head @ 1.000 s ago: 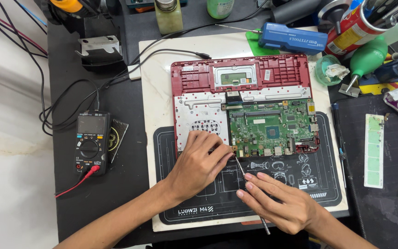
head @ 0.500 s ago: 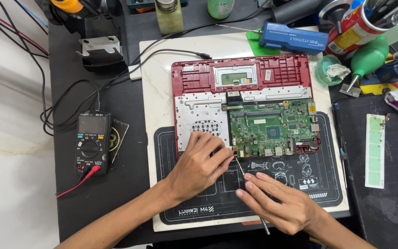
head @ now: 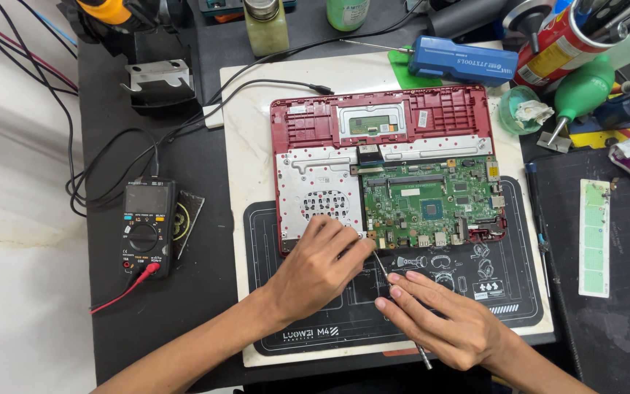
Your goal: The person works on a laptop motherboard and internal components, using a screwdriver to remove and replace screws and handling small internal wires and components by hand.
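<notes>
An opened red laptop base [head: 308, 120] lies on a black work mat [head: 508, 284], with its green circuit board [head: 432, 201] and a silver metal plate [head: 319, 190] exposed. My left hand [head: 322, 266] rests at the laptop's near edge, fingertips pinched by the board's lower left corner. My right hand [head: 439, 321] lies on the mat just right of it and holds a thin metal screwdriver [head: 382, 266]. Its tip points up at the spot under my left fingertips, and its tail sticks out behind my palm.
A black multimeter [head: 146, 226] with red lead sits left of the mat, among black cables [head: 111, 153]. A blue tool [head: 464, 62], bottles, a green blower [head: 585, 87] and a cup of tools crowd the far edge. A pale green strip [head: 593, 237] lies at the right.
</notes>
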